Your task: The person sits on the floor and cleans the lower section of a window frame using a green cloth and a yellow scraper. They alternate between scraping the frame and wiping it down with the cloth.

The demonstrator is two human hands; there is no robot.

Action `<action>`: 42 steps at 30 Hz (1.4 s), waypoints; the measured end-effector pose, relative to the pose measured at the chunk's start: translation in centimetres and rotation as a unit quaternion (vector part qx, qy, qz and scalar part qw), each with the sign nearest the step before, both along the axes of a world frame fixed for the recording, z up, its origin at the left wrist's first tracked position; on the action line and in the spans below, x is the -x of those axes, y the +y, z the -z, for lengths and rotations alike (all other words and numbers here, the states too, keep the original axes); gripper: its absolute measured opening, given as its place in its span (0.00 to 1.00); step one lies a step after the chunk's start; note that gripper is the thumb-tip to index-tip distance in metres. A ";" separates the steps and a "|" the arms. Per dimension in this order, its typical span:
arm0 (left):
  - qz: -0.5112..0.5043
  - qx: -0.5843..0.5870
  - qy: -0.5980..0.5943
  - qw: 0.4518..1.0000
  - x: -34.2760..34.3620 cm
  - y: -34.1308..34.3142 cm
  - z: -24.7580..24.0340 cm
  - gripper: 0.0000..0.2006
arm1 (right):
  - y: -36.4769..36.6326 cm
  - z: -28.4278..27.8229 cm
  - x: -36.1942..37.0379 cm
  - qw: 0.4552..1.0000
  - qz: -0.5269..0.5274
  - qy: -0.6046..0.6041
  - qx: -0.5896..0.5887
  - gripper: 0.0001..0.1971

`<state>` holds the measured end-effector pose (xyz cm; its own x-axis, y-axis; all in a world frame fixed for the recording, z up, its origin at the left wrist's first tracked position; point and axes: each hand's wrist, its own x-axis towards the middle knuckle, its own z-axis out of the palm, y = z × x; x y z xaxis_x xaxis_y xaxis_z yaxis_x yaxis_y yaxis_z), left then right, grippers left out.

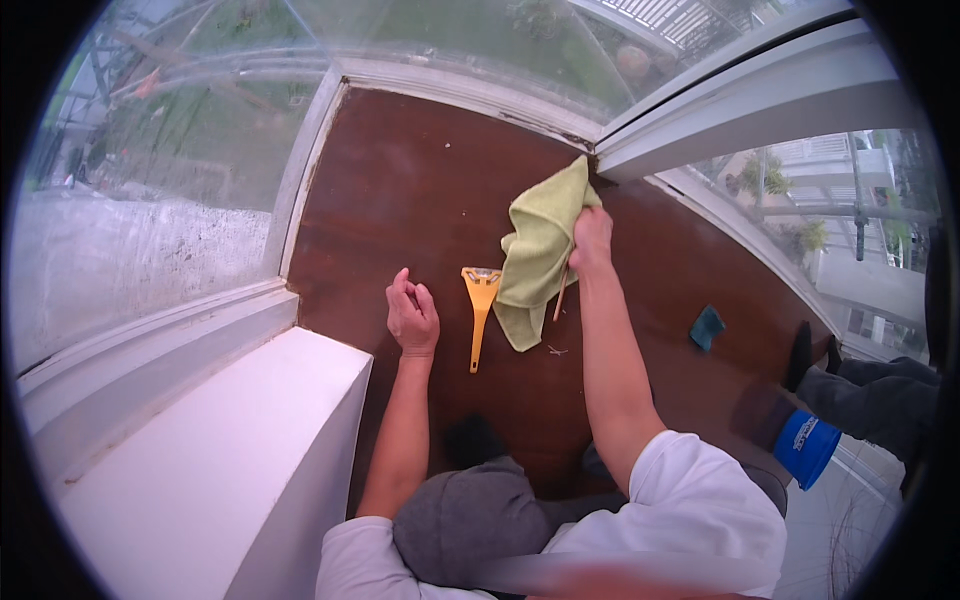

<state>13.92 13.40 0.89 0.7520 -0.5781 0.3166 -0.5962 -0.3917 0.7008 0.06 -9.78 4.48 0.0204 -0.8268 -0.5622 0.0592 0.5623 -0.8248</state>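
Note:
My right hand (pixel 592 240) is closed on a light green cloth (pixel 545 240), which hangs in folds to its left over the brown floor (pixel 390 170). A thin reddish-brown stick (pixel 559 302) shows just below that hand; whether the hand grips it too cannot be made out. Left of the cloth lies a yellow scraper (pixel 479 315), its wide head pointing away from me and touching or nearly touching the cloth. My left hand (pixel 412 318) is held left of the scraper, with nothing in it, its fingers loosely bent and the thumb apart from the forefinger.
Glass panes in white frames (pixel 450 78) border the floor. A white ledge (pixel 220 430) stands at the near left. Farther right are a dark teal sponge-like piece (pixel 706 328), a blue bucket (pixel 807 448) and another person's dark-trousered legs (pixel 875 400). Small pale scraps (pixel 557 351) lie near the scraper.

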 end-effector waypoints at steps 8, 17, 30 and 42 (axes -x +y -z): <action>-0.007 0.001 0.012 1.000 0.1 0.2 0.0 0.15 | -0.1 0.1 -2.9 0.965 0.166 -0.198 -0.033 0.14; -0.011 0.009 0.038 0.999 0.1 0.3 0.2 0.15 | -0.6 0.0 -2.6 0.969 0.168 -0.176 -0.048 0.16; -0.010 0.006 0.012 1.000 0.1 0.2 0.0 0.16 | -0.1 -0.2 1.5 0.991 -0.059 0.112 0.046 0.15; -0.013 -0.006 0.013 1.000 0.1 0.1 0.1 0.16 | -0.4 1.1 -0.3 0.994 -0.036 0.106 -0.008 0.14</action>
